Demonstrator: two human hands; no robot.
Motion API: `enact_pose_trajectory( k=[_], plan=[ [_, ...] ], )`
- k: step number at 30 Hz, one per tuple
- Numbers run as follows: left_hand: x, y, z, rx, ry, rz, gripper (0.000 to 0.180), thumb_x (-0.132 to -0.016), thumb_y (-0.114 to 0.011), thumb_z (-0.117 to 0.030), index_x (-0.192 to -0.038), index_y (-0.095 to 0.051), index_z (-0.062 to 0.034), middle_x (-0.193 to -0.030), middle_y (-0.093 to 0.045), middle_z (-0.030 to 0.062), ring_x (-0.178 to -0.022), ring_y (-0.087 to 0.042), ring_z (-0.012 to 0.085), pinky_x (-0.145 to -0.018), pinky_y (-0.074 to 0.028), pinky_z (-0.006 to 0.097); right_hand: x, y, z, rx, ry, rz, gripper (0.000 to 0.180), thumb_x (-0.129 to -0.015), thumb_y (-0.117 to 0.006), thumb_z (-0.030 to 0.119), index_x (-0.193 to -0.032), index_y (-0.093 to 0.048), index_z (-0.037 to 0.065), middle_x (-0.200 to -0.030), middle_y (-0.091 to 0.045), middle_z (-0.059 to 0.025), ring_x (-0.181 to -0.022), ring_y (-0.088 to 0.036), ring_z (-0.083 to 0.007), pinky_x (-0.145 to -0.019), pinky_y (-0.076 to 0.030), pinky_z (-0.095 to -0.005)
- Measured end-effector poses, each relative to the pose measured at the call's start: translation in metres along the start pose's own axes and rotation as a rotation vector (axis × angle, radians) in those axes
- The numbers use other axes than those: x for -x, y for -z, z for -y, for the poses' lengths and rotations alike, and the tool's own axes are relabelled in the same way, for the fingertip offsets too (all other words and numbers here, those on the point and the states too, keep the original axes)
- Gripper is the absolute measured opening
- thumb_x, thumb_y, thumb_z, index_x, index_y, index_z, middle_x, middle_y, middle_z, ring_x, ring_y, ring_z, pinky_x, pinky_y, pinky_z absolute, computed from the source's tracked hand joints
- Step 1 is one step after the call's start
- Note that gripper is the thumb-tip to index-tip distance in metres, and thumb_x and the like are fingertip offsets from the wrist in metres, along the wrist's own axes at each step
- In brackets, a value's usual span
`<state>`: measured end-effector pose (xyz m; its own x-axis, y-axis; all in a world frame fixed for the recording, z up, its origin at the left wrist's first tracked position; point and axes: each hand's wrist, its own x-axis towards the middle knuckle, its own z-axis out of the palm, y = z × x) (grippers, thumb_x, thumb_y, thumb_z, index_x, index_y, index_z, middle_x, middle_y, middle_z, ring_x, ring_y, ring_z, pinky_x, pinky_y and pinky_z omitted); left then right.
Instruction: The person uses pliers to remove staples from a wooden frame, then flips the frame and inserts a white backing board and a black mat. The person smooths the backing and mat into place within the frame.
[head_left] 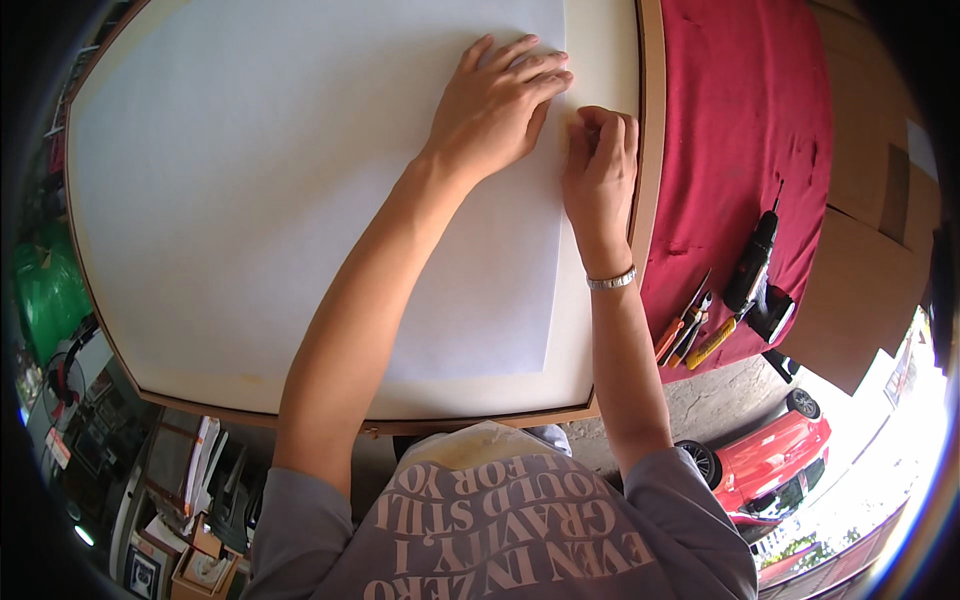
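A large white sheet of paper (300, 250) lies over a cream board (605, 60) set in a wooden frame (652, 100). Near the paper's right edge my left hand (492, 108) rests on it, fingers stretched out and slightly spread. Just right of that edge is my right hand (602, 165), with a metal bracelet at the wrist. Its fingers are curled and pinched close to the board, and a small yellowish patch shows beside the thumb. Whatever sits between those fingertips is hidden.
Right of the frame, a red cloth (740, 120) carries a cordless drill (755, 260), a yellow-handled cutter (712, 343) and pliers (690, 325). Cardboard (860, 290) lies beyond it. A red car (765, 460) stands outside at lower right. A green bag (50, 290) and clutter sit at left.
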<state>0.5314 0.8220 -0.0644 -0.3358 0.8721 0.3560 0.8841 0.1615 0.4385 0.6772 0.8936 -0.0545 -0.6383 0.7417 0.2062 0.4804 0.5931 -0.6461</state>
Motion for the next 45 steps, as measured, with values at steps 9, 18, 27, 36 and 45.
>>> enact_pose_trajectory(
  k=[9, 18, 27, 36, 45],
  plan=[
    [0.001, 0.001, -0.002, -0.011, 0.023, 0.028, 0.023, -0.096, -0.064, -0.013, -0.115, -0.076, -0.0176, -0.135, -0.066, -0.0053, -0.136, -0.053, 0.0205, -0.118, -0.035, 0.051, -0.003, 0.006, -0.003, -0.059, -0.001, -0.017, 0.01, -0.093, -0.068, 0.004, -0.102, -0.07, 0.001, -0.096, -0.062, -0.0124, -0.077, -0.064, -0.0258, -0.07, -0.053, -0.0378],
    [0.002, 0.005, 0.001, -0.035, 0.031, 0.112, 0.027, -0.096, -0.067, -0.016, -0.122, -0.073, -0.0197, -0.141, -0.062, -0.0071, -0.139, -0.05, 0.0193, -0.119, -0.033, 0.054, -0.016, 0.001, 0.001, 0.31, 0.075, 0.09, 0.006, -0.097, -0.06, 0.005, -0.1, -0.06, 0.0, -0.099, -0.062, -0.0148, -0.085, -0.064, -0.0335, -0.073, -0.052, -0.045],
    [0.002, 0.003, 0.0, -0.042, 0.049, 0.073, 0.022, -0.097, -0.065, -0.018, -0.116, -0.075, -0.0205, -0.139, -0.064, -0.0076, -0.138, -0.051, 0.0177, -0.119, -0.033, 0.058, -0.015, 0.011, -0.008, 0.01, 0.08, 0.139, 0.009, -0.095, -0.061, 0.007, -0.102, -0.058, 0.002, -0.1, -0.059, -0.0152, -0.088, -0.062, -0.0337, -0.076, -0.052, -0.0439],
    [0.003, 0.0, 0.0, -0.053, 0.051, 0.061, 0.025, -0.096, -0.067, -0.018, -0.12, -0.074, -0.0222, -0.139, -0.063, -0.0092, -0.137, -0.052, 0.0179, -0.118, -0.034, 0.058, -0.026, 0.013, -0.012, 0.031, 0.156, 0.161, 0.006, -0.095, -0.065, 0.009, -0.098, -0.064, 0.004, -0.096, -0.062, -0.0091, -0.08, -0.064, -0.0305, -0.069, -0.052, -0.0412],
    [-0.001, -0.001, -0.004, -0.085, 0.067, 0.034, 0.02, -0.094, -0.07, -0.02, -0.113, -0.077, -0.0215, -0.135, -0.066, -0.0095, -0.136, -0.054, 0.0183, -0.118, -0.033, 0.059, -0.034, 0.027, -0.016, -0.055, 0.126, 0.321, 0.003, -0.097, -0.062, 0.007, -0.099, -0.063, 0.005, -0.093, -0.062, -0.0102, -0.081, -0.063, -0.0305, -0.072, -0.051, -0.0408]
  ],
)
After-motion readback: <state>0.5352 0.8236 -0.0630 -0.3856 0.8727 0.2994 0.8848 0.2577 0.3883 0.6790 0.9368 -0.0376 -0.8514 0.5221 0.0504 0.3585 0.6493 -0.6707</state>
